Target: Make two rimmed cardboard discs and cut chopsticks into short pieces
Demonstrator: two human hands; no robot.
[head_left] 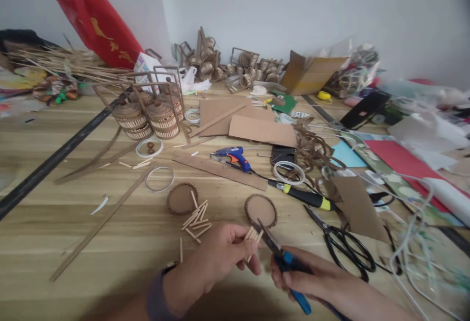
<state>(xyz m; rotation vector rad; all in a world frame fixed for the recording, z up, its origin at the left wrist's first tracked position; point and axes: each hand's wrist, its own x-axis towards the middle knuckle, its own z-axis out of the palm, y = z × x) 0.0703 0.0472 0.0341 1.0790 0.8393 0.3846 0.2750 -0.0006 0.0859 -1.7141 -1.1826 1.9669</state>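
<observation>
My left hand (223,252) pinches a small bunch of short wooden sticks (253,235). In my right hand (308,274) is a pair of blue-handled scissors (284,260), its dark blades slightly apart beside the ends of the bunch. Whether the blades touch the sticks, I cannot tell. Just beyond my hands lies a round cardboard disc with a dark scalloped rim (260,210). A similar disc (182,198) lies to its left. Loose cut sticks (198,219) are scattered beside that one.
Larger black-handled scissors (343,242) lie right of my right hand. A blue glue gun (234,157) and a black-yellow tool (304,196) lie mid-table. Lidded stick baskets (161,117) stand back left. White cable (400,252) loops along the right.
</observation>
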